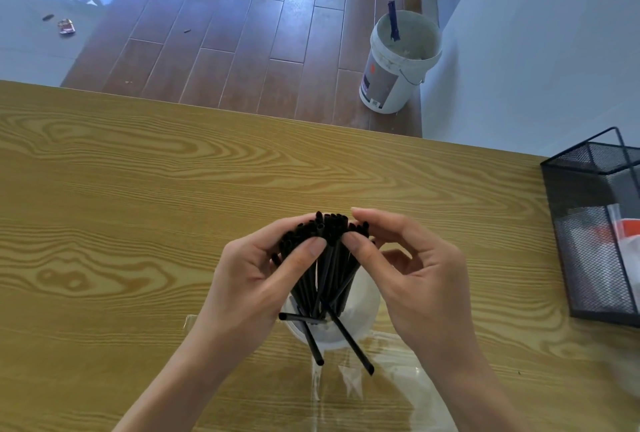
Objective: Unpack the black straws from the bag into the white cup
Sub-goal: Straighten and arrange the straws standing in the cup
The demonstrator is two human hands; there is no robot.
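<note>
Over the cup (363, 307), my left hand (249, 279) and right hand (412, 272) pinch the straws (325, 258); three stragglers could tip out if I let go.

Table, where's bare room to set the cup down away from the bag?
The table is bare wood left of the left hand and along the far edge beyond the straws. There is a narrower strip between the right hand and the mesh basket. It is crowded near you: the cup and the clear bag.
</note>
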